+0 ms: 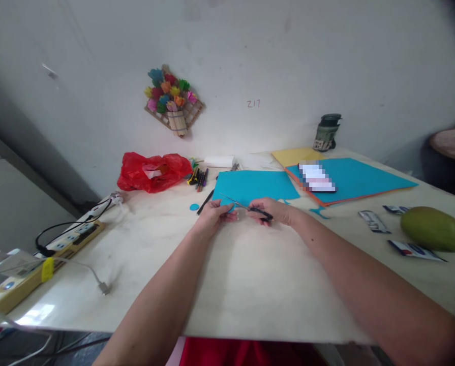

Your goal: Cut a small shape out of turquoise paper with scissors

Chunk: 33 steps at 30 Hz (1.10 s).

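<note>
Forearms [170, 279] in the foreground, red cloth [242, 352] between them below the table [269, 290]. Left hand [214, 216]: pinched on a small blue paper piece [228, 203]. Right hand [271, 206]: closed around black-handled scissors [260, 211], blades at the paper piece. Beyond, a blue sheet [254, 184]; left of the left hand, a blue disc [194, 207], flat.

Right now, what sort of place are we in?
Probably an indoor craft spot, a table against a wall: scissors at a blue sheet, with what look like pens nearby. Home or workshop, I can't tell.
</note>
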### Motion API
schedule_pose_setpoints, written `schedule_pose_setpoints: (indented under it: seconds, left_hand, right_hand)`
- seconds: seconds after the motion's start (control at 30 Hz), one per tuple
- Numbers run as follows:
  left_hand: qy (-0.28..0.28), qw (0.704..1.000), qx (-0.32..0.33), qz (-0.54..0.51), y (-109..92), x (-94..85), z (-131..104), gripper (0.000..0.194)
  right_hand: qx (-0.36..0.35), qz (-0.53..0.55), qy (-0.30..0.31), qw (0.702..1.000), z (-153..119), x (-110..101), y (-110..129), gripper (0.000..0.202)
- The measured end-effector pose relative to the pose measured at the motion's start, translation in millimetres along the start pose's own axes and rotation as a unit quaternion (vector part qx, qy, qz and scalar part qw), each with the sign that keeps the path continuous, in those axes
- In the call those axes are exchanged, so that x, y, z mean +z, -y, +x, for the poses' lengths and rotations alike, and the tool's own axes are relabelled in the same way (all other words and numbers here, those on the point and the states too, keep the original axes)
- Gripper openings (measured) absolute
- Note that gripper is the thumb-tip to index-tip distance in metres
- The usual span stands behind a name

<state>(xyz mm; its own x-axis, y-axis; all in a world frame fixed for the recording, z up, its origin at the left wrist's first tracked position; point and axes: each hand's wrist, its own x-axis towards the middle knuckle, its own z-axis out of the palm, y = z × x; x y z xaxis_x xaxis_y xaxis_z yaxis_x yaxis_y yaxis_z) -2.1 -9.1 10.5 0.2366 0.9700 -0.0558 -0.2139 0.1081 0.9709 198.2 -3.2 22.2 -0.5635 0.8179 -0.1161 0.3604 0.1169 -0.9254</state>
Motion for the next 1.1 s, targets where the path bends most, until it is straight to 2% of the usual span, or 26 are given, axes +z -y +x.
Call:
schedule_pose_setpoints:
  seconds: [0.7, 1.1]
  left_hand:
    - [0.018, 1.000, -0.005, 0.000, -1, -0.5, -1, 0.017]
    - [0.021, 1.000, -0.006, -0.007, 0, -0.8, 1, 0.017]
  right_hand:
    - [0.000, -0.027, -0.023, 0.999, 3, 3, -4, 0.030]
    - [0.002, -0.030, -0.009, 0.999, -3, 2, 6, 0.030]
